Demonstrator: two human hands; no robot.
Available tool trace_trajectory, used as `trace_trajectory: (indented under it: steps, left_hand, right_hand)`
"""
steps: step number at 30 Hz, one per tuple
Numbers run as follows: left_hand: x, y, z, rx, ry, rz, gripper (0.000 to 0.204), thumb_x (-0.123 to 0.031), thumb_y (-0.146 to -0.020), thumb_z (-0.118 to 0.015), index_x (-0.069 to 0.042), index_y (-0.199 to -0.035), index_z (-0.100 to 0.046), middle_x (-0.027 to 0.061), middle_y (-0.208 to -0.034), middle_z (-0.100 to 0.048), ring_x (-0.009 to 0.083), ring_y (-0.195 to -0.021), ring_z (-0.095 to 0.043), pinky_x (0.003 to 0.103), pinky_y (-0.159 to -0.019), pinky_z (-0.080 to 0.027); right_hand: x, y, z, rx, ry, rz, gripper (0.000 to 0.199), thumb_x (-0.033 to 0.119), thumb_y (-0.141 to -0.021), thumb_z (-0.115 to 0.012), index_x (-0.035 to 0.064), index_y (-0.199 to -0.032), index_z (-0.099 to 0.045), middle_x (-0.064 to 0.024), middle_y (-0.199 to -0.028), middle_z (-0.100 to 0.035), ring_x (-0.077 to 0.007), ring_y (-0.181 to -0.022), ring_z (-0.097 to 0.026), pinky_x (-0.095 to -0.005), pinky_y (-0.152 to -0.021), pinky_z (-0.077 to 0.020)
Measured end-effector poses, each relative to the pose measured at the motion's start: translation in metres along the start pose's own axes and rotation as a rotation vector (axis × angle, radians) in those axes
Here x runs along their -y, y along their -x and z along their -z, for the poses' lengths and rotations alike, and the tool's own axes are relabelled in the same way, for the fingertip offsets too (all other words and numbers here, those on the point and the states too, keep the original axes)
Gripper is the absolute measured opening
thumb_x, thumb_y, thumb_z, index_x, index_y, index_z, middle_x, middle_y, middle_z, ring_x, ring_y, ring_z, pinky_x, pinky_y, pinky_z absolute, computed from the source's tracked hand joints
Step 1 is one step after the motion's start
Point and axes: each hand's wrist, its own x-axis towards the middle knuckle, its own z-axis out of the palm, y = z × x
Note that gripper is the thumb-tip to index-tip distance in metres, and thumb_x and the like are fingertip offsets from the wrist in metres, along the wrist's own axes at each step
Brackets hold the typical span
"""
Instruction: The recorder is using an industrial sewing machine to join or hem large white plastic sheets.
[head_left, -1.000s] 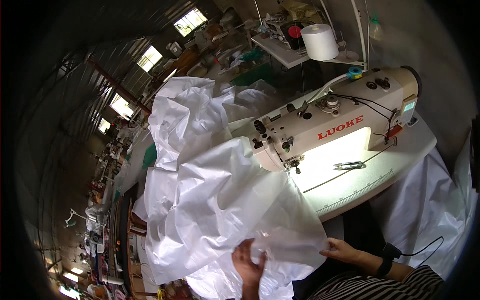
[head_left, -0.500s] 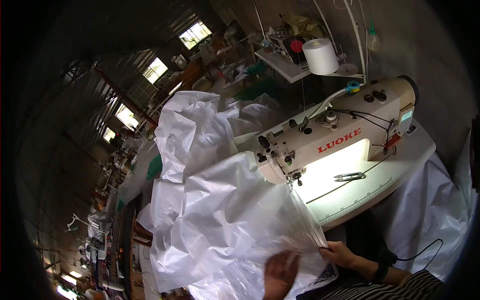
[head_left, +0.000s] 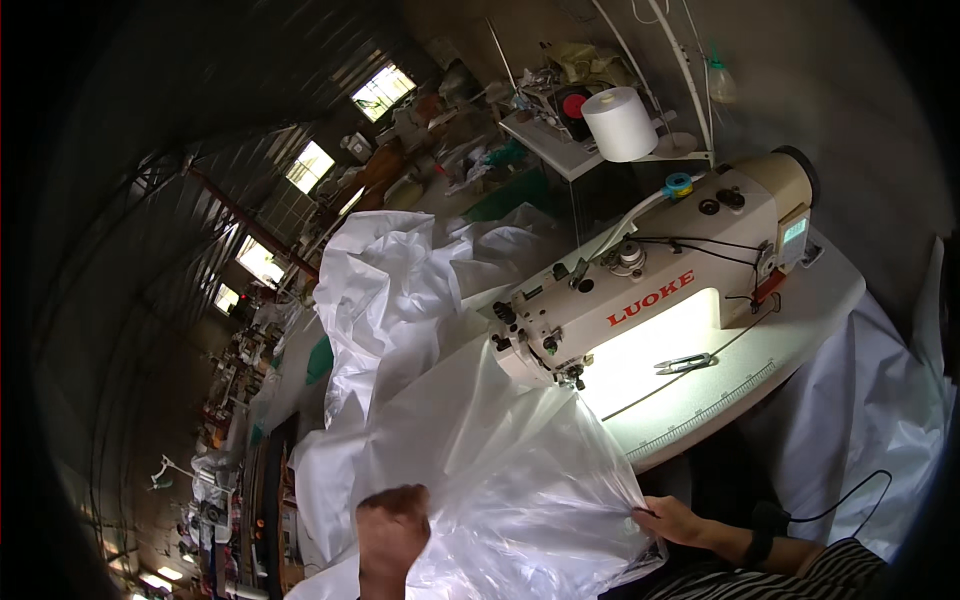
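Starting on the left: the big white sheet (head_left: 520, 480) is heaped in loose, creased folds beside the machine and spills down toward the person's front. Looks thin and plasticky with a satiny shine, so I'd guess light for its area, floppy, kinda slippery, and the sheer bulk is probably the annoying bit. The left hand (head_left: 393, 525) is curled like a fist over the near part, but honestly can't tell if any sheet is bunched inside it. Then the sheet runs up to the needle end of the off-white sewing machine (head_left: 650, 290), creases fanning out from there. Further right, the right hand (head_left: 668, 520) has the edge pinched in its fingers, which seems the best spot, way better than grabbing the slick middle. Past that: slim metal snips (head_left: 684, 363) on a smooth, pale tabletop (head_left: 740, 360), plus more white material (head_left: 850, 390) hanging in soft drapes.
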Motion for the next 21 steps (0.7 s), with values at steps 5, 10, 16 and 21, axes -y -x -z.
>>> trace_trajectory:
  steps: [5,10,16,21]
  left_hand:
    - [-0.137,0.044,-0.058,1.107,0.858,-0.376,0.017,-0.011,-0.088,-0.052,0.002,-0.099,-0.056,0.0218,-0.071,-0.06,0.0315,-0.065,-0.06,0.047,-0.064,-0.048]
    - [-0.199,0.087,-0.138,1.155,1.08,-0.228,0.026,-0.025,-0.095,-0.053,0.0,-0.094,-0.057,0.02,-0.078,-0.062,0.0303,-0.069,-0.06,0.044,-0.066,-0.048]
    - [-0.242,0.084,-0.122,1.097,1.034,-0.241,0.03,-0.028,-0.095,-0.052,0.001,-0.101,-0.06,0.0247,-0.086,-0.063,0.039,-0.078,-0.061,0.049,-0.072,-0.048]
    - [-0.17,-0.01,-0.12,0.332,0.667,-0.603,0.033,-0.033,-0.092,-0.062,-0.009,-0.114,-0.063,0.009,-0.116,-0.065,0.022,-0.107,-0.063,0.04,-0.094,-0.049]
  right_hand:
    - [0.009,0.001,0.008,0.034,-0.041,-0.029,0.03,0.028,-0.097,-0.057,-0.001,-0.101,-0.061,-0.021,-0.083,-0.065,-0.0351,-0.075,-0.064,-0.0412,-0.071,-0.0497]
    - [0.04,0.026,0.049,-0.412,0.636,0.256,0.059,0.053,-0.091,-0.059,0.0028,-0.122,-0.057,-0.0154,-0.102,-0.07,-0.0324,-0.091,-0.069,-0.0411,-0.077,-0.0524]
    - [0.062,0.041,0.036,0.177,0.371,-0.094,0.049,0.04,-0.095,-0.058,-0.0023,-0.118,-0.06,-0.0209,-0.106,-0.069,-0.0352,-0.092,-0.069,-0.0414,-0.081,-0.0547]
    - [0.02,0.039,0.024,0.162,-0.034,-0.218,0.028,0.021,-0.098,-0.052,-0.0012,-0.111,-0.06,-0.0202,-0.09,-0.067,-0.0307,-0.078,-0.065,-0.0391,-0.074,-0.0519]
